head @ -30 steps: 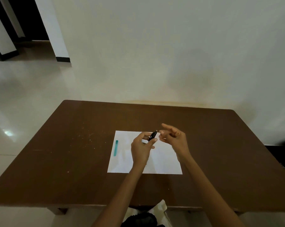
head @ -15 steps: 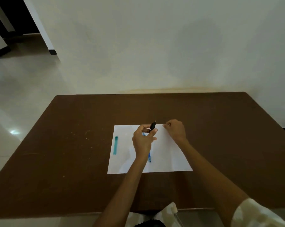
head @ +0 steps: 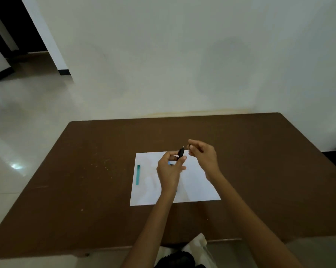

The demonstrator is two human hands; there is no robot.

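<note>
A white sheet of paper (head: 199,187) lies on the brown table (head: 76,200). Above its far edge my left hand (head: 170,172) grips a short black pen part (head: 181,153), held upright between thumb and fingers with a small light tip on top. My right hand (head: 204,157) hovers just to its right, fingers curled, and thumb and forefinger pinch what looks like a tiny dark piece (head: 190,146) close to the pen's tip. A teal pen tube (head: 138,174) lies on the paper's left side. A blue piece (head: 170,163) shows partly beneath my left hand.
A white wall stands right behind the table's far edge. Pale crumbs (head: 99,167) are scattered on the tabletop left of the paper. Tiled floor (head: 18,132) and a dark doorway lie to the left. My lap shows at the table's near edge.
My right hand has lifted off the paper's far edge and come up beside the pen's tip. My left hand keeps holding the black pen part in about the same place.
</note>
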